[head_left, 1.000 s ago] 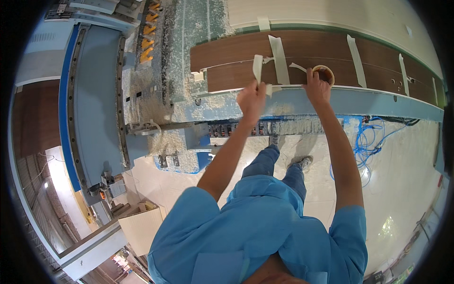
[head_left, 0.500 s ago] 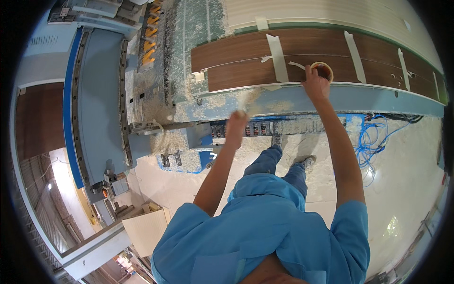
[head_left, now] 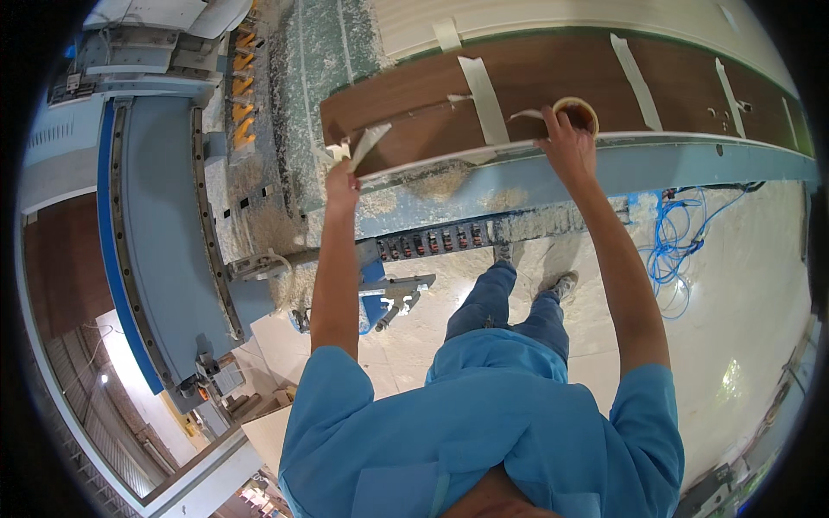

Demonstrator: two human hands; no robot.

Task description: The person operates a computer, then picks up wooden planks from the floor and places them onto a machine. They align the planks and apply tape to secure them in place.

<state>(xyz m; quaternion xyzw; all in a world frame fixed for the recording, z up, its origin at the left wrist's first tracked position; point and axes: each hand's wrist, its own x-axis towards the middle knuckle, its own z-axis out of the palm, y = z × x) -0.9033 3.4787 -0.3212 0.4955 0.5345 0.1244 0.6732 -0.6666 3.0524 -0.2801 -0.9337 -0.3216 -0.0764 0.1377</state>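
Observation:
A brown wood-grain panel (head_left: 553, 73) lies along the machine bed, with a long seam down its length and pale tape strips (head_left: 485, 102) stuck across it. At the panel's near left corner, my left hand (head_left: 343, 183) pinches a torn piece of masking tape (head_left: 372, 145), which sticks up over the panel. My right hand (head_left: 570, 151) grips a roll of masking tape (head_left: 594, 118) at the near edge. A loose tape end (head_left: 524, 114) juts left from the roll. The left fingertips are partly hidden by the tape.
Wood shavings (head_left: 436, 183) cover parts of the blue-grey machine bed edge (head_left: 639, 177). A large blue-grey machine beam (head_left: 160, 216) stands at the left. Blue hoses (head_left: 678, 250) lie coiled on the floor at right. Pale boards (head_left: 596, 15) lie beyond the panel.
My left hand has moved left and forward, from in front of the bed to the panel's left corner, with the tape piece now clearly visible. My right hand keeps hold of the roll.

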